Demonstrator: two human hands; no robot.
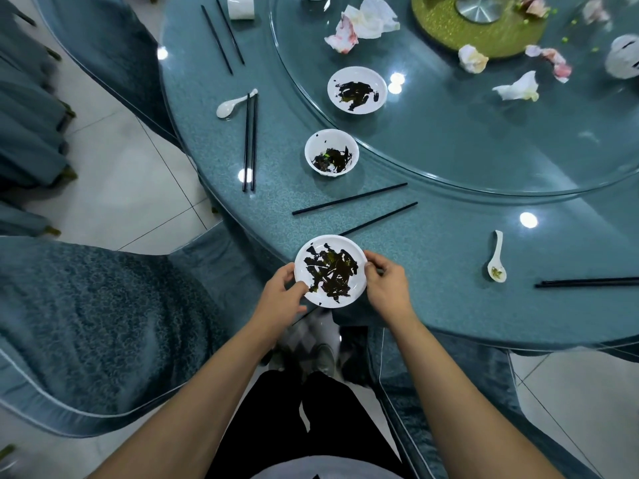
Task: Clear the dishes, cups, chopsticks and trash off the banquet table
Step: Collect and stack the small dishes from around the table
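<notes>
Dishes on the table [432, 243] hold dark scraps: a plate [330, 270] at the near edge, a bowl [331, 152] beyond it, and a second plate [357, 90] on the glass turntable [449, 140]. The near plate is gripped at its rim by the left hand [281, 294] and right hand [385, 284], fingers curled. One chopstick [378, 218] is partly hidden behind the plate.

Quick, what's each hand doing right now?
Left hand: grips the left rim of the white plate of dark scraps.
Right hand: grips the same plate's right rim.
</notes>
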